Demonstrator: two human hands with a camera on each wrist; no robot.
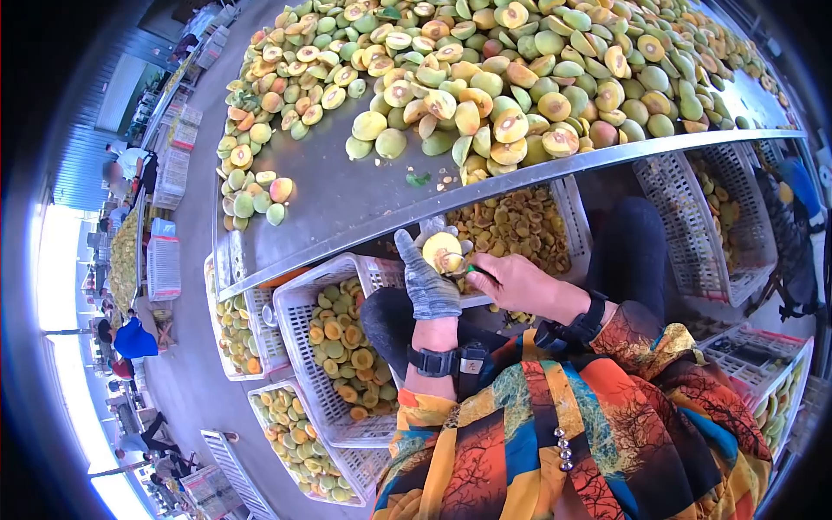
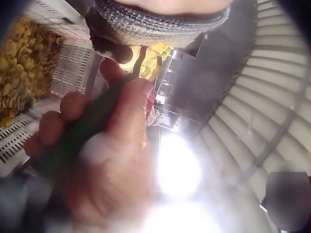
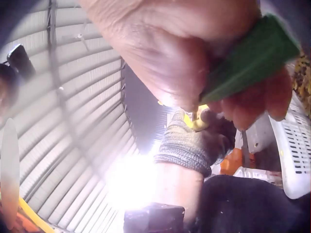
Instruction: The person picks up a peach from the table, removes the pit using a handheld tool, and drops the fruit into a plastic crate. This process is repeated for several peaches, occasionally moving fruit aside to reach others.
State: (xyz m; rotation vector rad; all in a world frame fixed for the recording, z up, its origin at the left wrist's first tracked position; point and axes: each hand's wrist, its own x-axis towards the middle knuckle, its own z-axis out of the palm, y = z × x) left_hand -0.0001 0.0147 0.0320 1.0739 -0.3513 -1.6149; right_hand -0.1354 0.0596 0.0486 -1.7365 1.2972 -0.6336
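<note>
A grey knitted glove covers my left hand [image 1: 431,282], which holds a peach half [image 1: 442,251] with its pale yellow cut face up, just past the table's front edge. My bare right hand [image 1: 529,286] grips a pitting tool by its green handle [image 2: 82,128], seen large in both wrist views. In the left wrist view, the tool's curved metal blade [image 2: 139,62] stands against the yellow fruit. The two hands are close together above a white crate [image 1: 579,227] of small brownish-yellow pieces. Glove fingers hide part of the fruit's underside.
Heaped halved peaches [image 1: 485,95] cover much of the metal table [image 1: 338,186], whose raised rim [image 1: 607,160] runs before me. Crates of peach halves stand to the left [image 1: 299,325] and right [image 1: 685,225]. My knees [image 1: 628,251] flank the middle crate. Other people work far left.
</note>
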